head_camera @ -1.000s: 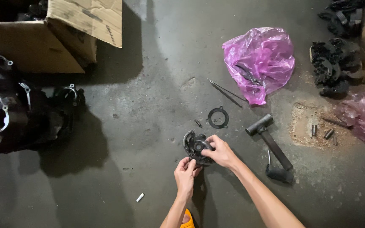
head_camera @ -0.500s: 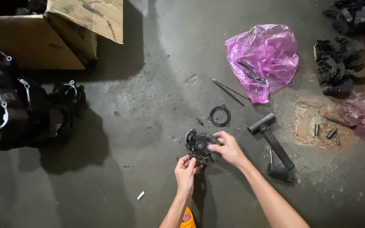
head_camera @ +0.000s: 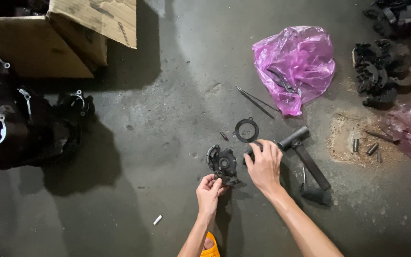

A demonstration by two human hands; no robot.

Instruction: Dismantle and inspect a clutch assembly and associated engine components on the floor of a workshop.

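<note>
Hands at a dark round metal part (head_camera: 223, 165) on concrete floor (head_camera: 167, 119)
Left hand (head_camera: 210, 190) pinches the part's lower edge, holding it tilted up off the floor; right hand (head_camera: 264, 164) closed on a small dark piece just right of it, touching. Black ring gasket (head_camera: 246, 130) lies near above; black T-handle tool (head_camera: 305, 159) beside right hand; pink plastic bag (head_camera: 295, 66) farther up

We cannot see what our right hand (head_camera: 264, 166) covers beside the dark metal part (head_camera: 223, 164), the engine casing (head_camera: 5, 123) and cardboard box (head_camera: 48, 38) run off frame, and the pink bag (head_camera: 296, 66) veils its contents.
</note>
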